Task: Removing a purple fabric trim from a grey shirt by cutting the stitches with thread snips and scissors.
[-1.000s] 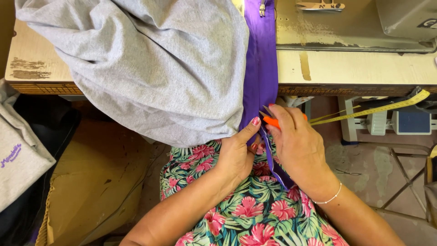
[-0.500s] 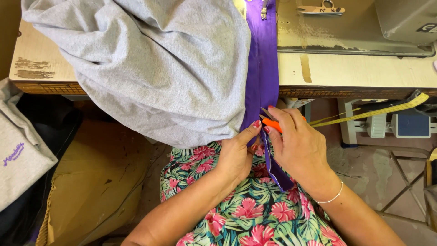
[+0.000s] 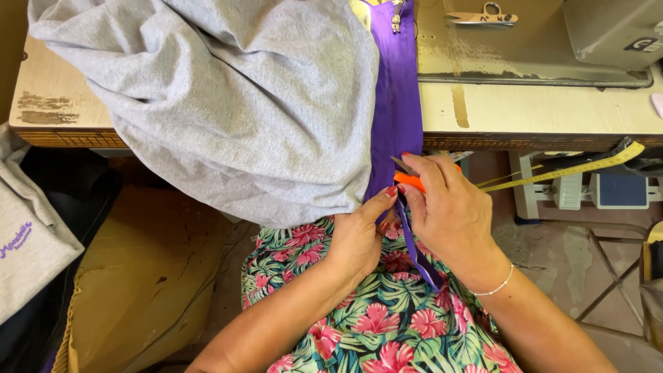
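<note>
Two hands close together over a floral lap. Right hand curled shut round orange snips, blade tips at the edge of a purple strip. Left hand just left of it, thumb and fingers pinching the strip's lower part. Left of the strip, grey fabric draped off a table. Far right, metal snips; right, yellow tape.

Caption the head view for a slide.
Right hand works orange snips on purple strip pinched by left hand.
</note>
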